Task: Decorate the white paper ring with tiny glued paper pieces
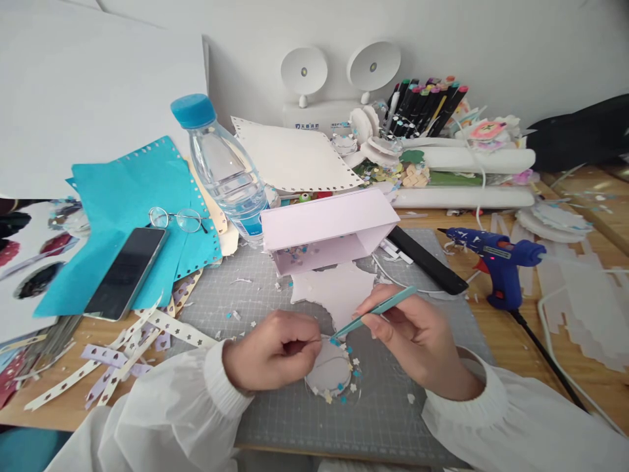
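A round white paper disc (pixel 330 371) lies on the grey cutting mat (pixel 393 419), its edge dotted with tiny blue and cream punched shapes. My right hand (pixel 413 334) pinches teal tweezers (pixel 381 308), whose tips reach a small blue piece at the disc's upper edge. At the disc's left side, my left hand (pixel 278 351) is closed, thumb and forefinger together at its rim; the fingers seem to grip that edge. Just behind the hands stands an open lilac paper box (pixel 329 223) with small punched bits inside. A torn-edged white paper piece (pixel 334 288) lies in front of it.
A blue glue gun (pixel 496 255) with its cord stands at right, near a black bar-shaped object (pixel 427 262). On the left are a water bottle (pixel 221 164), a phone (pixel 126 272), glasses (pixel 177 219) and punched paper strips (pixel 118 360). Markers (pixel 427 105) stand at the back.
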`<state>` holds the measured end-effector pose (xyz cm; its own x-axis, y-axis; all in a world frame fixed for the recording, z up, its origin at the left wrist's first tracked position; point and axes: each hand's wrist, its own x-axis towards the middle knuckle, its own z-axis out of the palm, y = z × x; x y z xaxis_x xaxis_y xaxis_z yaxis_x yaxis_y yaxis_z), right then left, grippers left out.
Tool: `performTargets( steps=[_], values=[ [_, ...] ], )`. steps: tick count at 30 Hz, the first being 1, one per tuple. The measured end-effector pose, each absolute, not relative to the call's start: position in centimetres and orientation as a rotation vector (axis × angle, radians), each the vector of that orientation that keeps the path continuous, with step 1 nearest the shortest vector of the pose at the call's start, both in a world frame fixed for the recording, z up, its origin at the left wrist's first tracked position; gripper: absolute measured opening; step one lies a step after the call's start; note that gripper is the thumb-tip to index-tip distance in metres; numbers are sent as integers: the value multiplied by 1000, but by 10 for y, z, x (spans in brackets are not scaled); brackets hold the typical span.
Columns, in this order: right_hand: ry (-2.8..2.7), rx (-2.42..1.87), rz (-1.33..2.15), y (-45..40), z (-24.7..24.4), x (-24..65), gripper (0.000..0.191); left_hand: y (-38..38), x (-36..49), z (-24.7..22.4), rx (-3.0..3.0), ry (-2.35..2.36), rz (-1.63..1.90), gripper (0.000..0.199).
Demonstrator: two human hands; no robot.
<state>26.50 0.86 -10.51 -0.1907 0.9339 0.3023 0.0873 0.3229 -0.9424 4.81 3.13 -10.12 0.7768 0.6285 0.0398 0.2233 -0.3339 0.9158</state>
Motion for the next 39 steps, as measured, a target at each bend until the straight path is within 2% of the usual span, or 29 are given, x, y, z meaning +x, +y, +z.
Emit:
performTargets(
  steps=[10, 39],
  values=[
    [-1407, -963, 1153, 10, -110, 265, 7, 33, 46, -98, 1647, 667, 481, 39],
    [-1355, -978, 1160, 8, -110, 264, 8, 33, 46, -98, 1684, 633, 522, 38]
  ],
)
